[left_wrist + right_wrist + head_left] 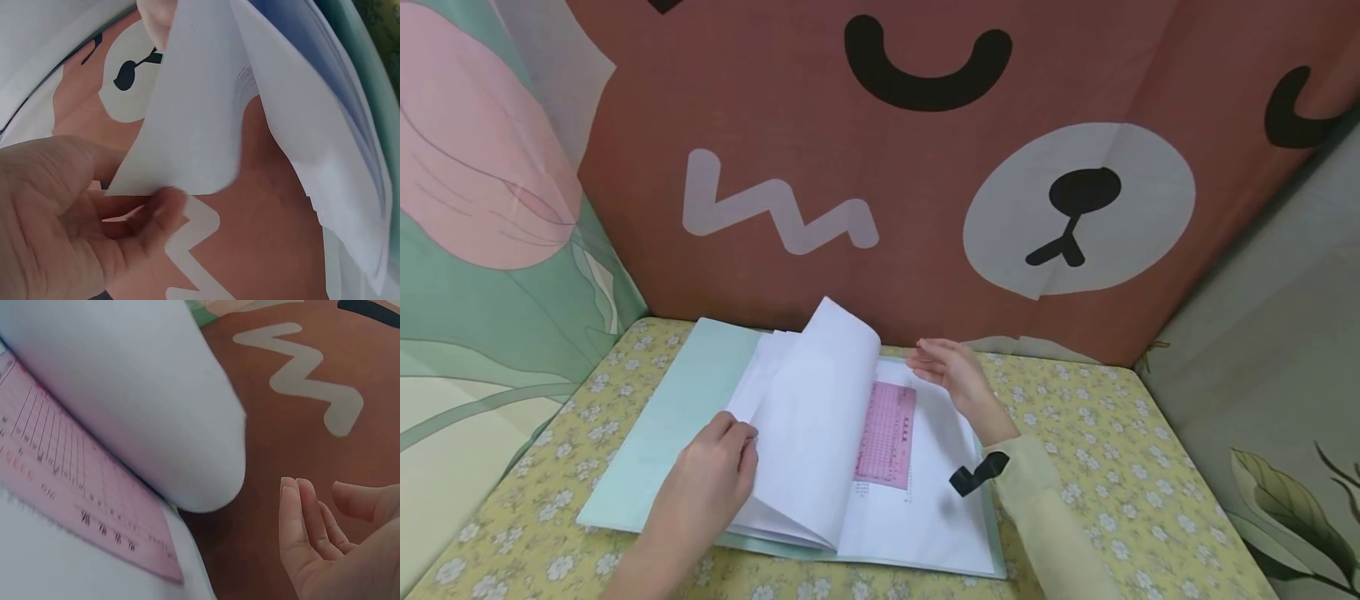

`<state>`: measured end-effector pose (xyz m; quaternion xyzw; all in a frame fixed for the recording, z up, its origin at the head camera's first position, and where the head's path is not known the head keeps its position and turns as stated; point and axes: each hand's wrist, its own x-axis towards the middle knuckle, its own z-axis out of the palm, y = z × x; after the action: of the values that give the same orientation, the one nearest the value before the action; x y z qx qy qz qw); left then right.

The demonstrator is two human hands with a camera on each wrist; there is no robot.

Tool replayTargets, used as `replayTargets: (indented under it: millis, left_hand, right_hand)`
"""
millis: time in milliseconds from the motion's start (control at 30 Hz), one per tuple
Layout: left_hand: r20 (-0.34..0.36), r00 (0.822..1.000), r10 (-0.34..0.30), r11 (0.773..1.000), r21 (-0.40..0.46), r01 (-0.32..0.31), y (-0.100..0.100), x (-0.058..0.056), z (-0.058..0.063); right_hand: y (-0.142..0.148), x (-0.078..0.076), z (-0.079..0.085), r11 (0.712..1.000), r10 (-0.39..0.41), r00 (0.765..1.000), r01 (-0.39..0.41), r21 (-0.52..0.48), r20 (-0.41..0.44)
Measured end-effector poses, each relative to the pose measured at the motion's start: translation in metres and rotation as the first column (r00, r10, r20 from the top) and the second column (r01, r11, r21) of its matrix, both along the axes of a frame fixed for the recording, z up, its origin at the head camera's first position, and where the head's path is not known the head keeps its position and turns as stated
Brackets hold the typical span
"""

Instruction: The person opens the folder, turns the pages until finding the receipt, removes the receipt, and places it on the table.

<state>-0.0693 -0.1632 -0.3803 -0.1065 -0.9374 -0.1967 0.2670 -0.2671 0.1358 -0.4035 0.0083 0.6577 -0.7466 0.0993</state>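
Observation:
A pale green folder [681, 425] lies spread out with white sheets inside. One white page [820, 408] stands lifted and curved over from right to left. My left hand [711, 467] holds that page near its left edge; in the left wrist view the page's edge [187, 125] runs between the thumb and fingers. To the right of the lifted page, a pink printed form [887, 437] lies on a white sheet [947, 500]. Above that sheet's upper right part is my right hand [951, 371], holding nothing. Its fingers look fairly straight and apart from the page in the right wrist view.
Beneath the folder is a table with a yellow floral cloth [1120, 483]. Behind the table hangs a brown cloth [925, 275] with a bear face. Patterned cloths also hang at left and right. A black strap [977, 475] is on the right wrist.

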Motion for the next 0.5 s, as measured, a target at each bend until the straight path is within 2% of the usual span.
replayTargets:
  millis: [100, 200, 367, 433, 500]
  left_hand:
    - [0.114, 0.993, 0.027, 0.999, -0.045, -0.022, -0.004, -0.001, 0.000]
    - [0.242, 0.968, 0.064, 0.992, -0.118, -0.037, -0.008, -0.003, -0.002]
    - [0.429, 0.893, 0.138, 0.969, -0.245, -0.032, -0.013, -0.003, -0.009]
    - [0.473, 0.867, 0.159, 0.959, -0.282, -0.022, -0.015, -0.003, -0.013]
    - [0.498, 0.850, 0.173, 0.951, -0.310, -0.012, -0.016, -0.003, -0.016]
  right_hand:
    - [0.010, 0.000, -0.009, 1.000, -0.027, 0.999, 0.027, -0.008, 0.026]
    - [0.021, -0.001, -0.017, 0.996, -0.067, 0.997, 0.069, -0.050, 0.049]
    - [0.036, -0.006, -0.030, 0.989, -0.143, 0.985, 0.147, -0.036, 0.094]
    - [0.041, -0.007, -0.034, 0.988, -0.152, 0.984, 0.153, -0.001, 0.098]
    - [0.044, -0.008, -0.038, 0.988, -0.152, 0.984, 0.150, 0.023, 0.097]
